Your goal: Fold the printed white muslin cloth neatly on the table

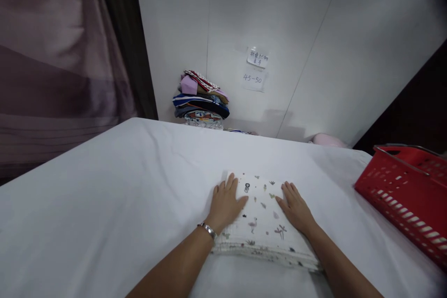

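Observation:
A folded white cloth (262, 223) with small printed animals and plants lies on the white-covered table (104, 205), near its front edge. My left hand (225, 202) rests flat on the cloth's left side, fingers stretched out, a metal watch on the wrist. My right hand (295, 207) lies flat on the cloth's right side, fingers extended too. Neither hand grips anything.
A red plastic basket (401, 195) stands at the table's right edge. A stack of folded clothes (200, 100) sits at the far edge against the white wall, below paper notes (255, 70). A pink item (326, 139) lies at the back right. A curtain (59, 56) hangs left.

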Motion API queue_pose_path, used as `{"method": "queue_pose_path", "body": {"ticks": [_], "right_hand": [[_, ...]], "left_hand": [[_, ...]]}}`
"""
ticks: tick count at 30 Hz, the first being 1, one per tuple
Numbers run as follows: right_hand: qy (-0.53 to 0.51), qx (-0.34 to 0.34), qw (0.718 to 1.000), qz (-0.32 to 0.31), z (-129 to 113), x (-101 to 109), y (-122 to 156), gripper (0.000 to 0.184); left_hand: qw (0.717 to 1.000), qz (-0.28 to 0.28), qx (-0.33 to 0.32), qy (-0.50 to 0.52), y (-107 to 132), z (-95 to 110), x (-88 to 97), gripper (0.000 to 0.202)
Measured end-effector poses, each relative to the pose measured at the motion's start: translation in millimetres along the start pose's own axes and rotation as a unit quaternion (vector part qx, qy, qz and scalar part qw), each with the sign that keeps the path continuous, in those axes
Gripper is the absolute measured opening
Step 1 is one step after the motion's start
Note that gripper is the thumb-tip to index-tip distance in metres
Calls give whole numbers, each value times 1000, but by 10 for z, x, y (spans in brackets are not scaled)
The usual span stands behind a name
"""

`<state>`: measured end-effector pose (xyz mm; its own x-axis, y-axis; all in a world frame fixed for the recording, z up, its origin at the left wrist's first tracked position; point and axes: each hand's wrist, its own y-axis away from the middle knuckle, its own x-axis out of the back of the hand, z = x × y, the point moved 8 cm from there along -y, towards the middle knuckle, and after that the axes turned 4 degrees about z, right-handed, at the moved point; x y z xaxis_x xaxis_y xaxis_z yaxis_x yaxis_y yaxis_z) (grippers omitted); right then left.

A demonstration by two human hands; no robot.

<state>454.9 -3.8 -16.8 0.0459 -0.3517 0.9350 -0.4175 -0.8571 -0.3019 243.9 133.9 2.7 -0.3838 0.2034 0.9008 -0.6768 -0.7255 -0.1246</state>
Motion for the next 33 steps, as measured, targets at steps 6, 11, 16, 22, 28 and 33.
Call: {"method": "queue_pose_path", "body": {"ticks": [6, 11, 16, 22, 28, 33], "right_hand": [[0, -5, 1000, -1, 7, 13, -3, 65], [0, -12, 1000, -11, 42, -25, -3, 68], [-6, -9, 1000, -8, 56, -33, -9, 68], [-40, -12, 999, -8, 92, -42, -11, 70], [-54, -24, 998, -6, 124, -40, -2, 68], [-46, -25, 999, -13, 102, -42, 6, 71]], "left_hand": [[1000, -1, 3, 18, 7, 0, 17, 69], [995, 49, 28, 85, 22, -41, 117, 69], [973, 97, 112, 177, 75, -208, 228, 57], [958, 41, 176, 223, 162, -370, 244, 60], [942, -21, 216, 256, 153, -480, 197, 76], [922, -66, 234, 303, 136, -517, 101, 77]]}}
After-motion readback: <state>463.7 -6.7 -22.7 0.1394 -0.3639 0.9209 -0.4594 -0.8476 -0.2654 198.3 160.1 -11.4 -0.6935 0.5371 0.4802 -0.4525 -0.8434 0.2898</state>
